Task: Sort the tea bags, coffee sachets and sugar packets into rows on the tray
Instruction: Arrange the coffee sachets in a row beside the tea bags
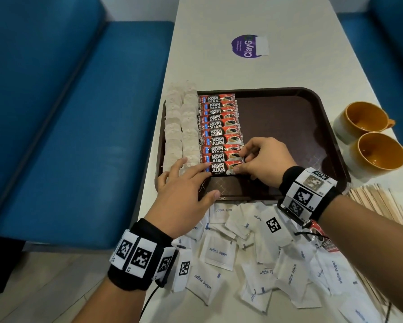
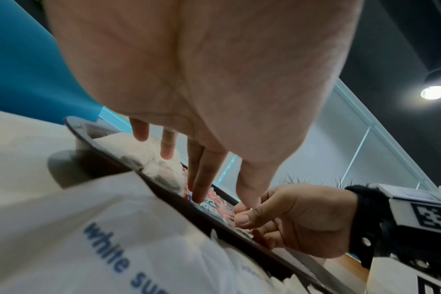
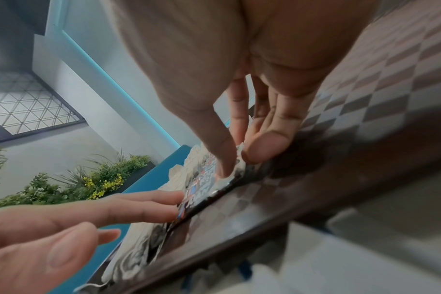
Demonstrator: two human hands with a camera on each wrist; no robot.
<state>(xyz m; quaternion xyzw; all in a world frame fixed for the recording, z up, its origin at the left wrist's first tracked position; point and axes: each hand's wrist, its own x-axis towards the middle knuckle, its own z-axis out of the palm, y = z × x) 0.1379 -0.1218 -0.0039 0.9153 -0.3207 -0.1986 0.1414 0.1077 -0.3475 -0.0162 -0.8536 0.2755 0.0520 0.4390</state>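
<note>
A brown tray [image 1: 277, 117] holds two columns of tea bags [image 1: 179, 127] on its left and a column of red coffee sachets [image 1: 219, 127] beside them. The nearest coffee sachet [image 1: 220, 169] lies at the front end of that column. My left hand [image 1: 195, 178] presses straight fingers [image 2: 202, 189] on its left end. My right hand [image 1: 241, 164] pinches its right end between thumb and fingertips [image 3: 224, 169]. White sugar packets [image 1: 221, 252] lie in a loose heap on the table in front of the tray. One more coffee sachet [image 1: 324, 238] lies partly hidden under my right wrist.
Two orange cups [image 1: 363, 117] [image 1: 380, 152] stand right of the tray. Wooden stirrers [image 1: 377, 201] lie fanned out near the right table edge. A purple sticker [image 1: 247, 46] is on the table beyond the tray. A blue bench [image 1: 79, 113] runs along the left.
</note>
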